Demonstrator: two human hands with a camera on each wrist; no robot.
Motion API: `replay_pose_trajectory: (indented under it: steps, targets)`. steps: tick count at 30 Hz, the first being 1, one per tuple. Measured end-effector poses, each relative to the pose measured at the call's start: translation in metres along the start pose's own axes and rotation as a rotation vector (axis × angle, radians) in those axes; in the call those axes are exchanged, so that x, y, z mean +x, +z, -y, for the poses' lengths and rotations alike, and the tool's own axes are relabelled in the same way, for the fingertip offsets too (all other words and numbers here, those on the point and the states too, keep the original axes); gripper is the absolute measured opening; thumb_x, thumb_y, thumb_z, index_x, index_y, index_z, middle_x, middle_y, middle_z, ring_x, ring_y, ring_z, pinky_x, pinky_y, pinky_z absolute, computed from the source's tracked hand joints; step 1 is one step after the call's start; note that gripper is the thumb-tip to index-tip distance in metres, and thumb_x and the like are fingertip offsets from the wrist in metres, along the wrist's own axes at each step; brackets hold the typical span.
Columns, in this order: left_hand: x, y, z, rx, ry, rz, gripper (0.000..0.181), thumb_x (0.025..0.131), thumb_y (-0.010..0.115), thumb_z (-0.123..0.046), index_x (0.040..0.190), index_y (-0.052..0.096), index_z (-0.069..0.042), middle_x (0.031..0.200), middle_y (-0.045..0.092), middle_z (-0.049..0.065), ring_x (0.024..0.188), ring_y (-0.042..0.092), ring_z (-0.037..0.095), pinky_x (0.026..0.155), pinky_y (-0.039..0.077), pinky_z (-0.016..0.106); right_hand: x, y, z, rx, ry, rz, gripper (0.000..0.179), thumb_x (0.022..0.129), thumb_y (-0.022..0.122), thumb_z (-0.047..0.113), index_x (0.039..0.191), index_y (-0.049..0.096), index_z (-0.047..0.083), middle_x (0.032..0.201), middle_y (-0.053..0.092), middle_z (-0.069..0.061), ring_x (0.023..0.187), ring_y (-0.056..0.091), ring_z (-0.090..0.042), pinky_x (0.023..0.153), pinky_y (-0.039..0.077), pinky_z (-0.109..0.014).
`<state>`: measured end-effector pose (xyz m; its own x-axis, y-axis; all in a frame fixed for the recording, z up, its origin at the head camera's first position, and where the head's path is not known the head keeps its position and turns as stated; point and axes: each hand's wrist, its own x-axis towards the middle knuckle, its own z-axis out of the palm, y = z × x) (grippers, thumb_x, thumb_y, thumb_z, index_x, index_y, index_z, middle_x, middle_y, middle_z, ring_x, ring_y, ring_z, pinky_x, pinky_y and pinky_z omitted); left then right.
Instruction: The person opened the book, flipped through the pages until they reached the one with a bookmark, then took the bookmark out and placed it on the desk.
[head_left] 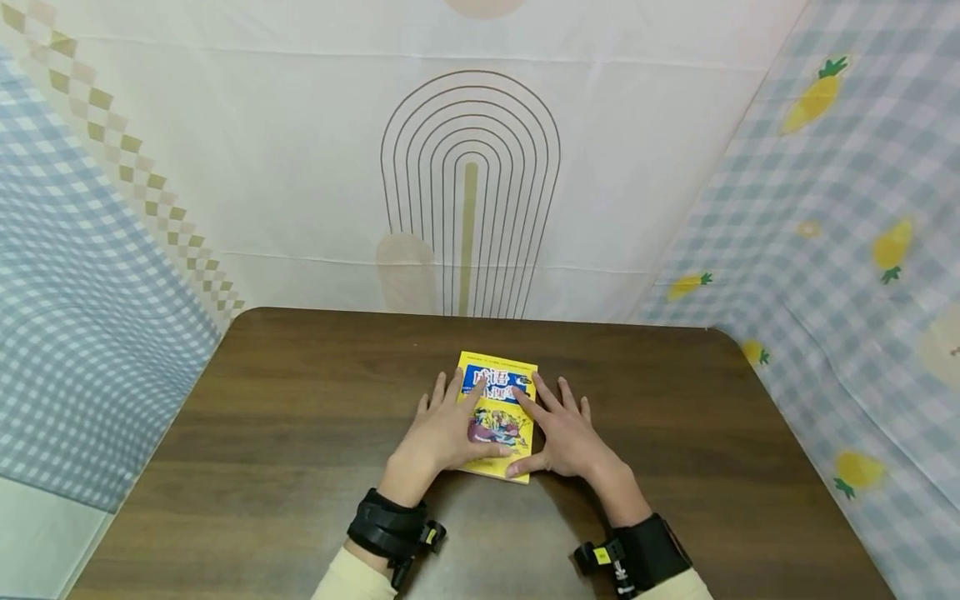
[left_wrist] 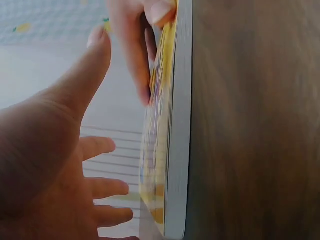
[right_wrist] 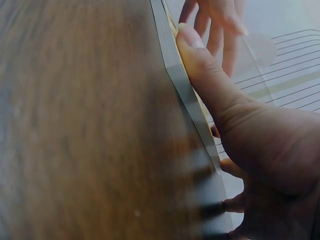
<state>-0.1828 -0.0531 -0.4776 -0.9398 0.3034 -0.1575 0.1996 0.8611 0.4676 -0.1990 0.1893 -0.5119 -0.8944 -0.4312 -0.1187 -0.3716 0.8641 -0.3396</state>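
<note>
A yellow paperback book (head_left: 498,423) lies flat, its illustrated cover facing up, with white characters on a blue title panel above a cartoon picture. The left hand (head_left: 441,435) is spread wide over the book's left side; the left wrist view shows a gap between its thumb and the cover, and it has hold of nothing. The right hand (head_left: 572,440) is also spread, at the book's right side, its thumb resting on the cover near the lower edge and its outer fingers beyond the book, gripping nothing. Nearer the wearer than the book are two black wrist straps (head_left: 387,525) and cream sleeves (head_left: 352,577). Under the book is a brown wood-grain table (head_left: 300,433). Beyond the book hangs a white cloth (head_left: 300,167) with line-drawn arches; blue-and-white checked cloths (head_left: 810,242) hang far to its left and right.
</note>
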Motion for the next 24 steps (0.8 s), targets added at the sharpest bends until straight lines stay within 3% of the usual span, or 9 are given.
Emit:
replay_pose_trajectory:
  steps: [8,18,24]
  targets:
    - [-0.001,0.009,-0.009,0.014,0.009,0.097,0.123,0.072,0.083,-0.075,0.17,0.027,-0.025,0.176,0.005,0.02,0.161,-0.001,0.046,0.124,0.014,0.066,0.002,0.0,0.002,-0.003,0.004,-0.002,0.121,0.072,0.082,0.076,0.168,0.032,0.024,0.177,0.008,-0.014,0.157,0.002,-0.056,0.113,0.011,-0.083]
    - [-0.002,0.02,-0.01,0.109,0.03,0.063,0.124,0.071,0.08,-0.081,0.168,0.033,-0.02,0.176,0.008,0.02,0.16,0.0,0.047,0.125,0.017,0.062,-0.003,0.001,0.002,-0.005,-0.017,-0.025,0.117,0.076,0.082,0.073,0.168,0.032,0.02,0.176,0.01,-0.018,0.155,0.004,-0.059,0.11,0.012,-0.086]
    - [-0.003,0.022,-0.012,0.151,0.012,0.051,0.125,0.07,0.08,-0.081,0.168,0.032,-0.02,0.176,0.01,0.02,0.161,0.001,0.046,0.126,0.019,0.057,0.0,0.002,0.003,-0.003,-0.011,-0.008,0.116,0.077,0.079,0.076,0.168,0.031,0.022,0.177,0.008,-0.017,0.156,0.003,-0.058,0.111,0.01,-0.085]
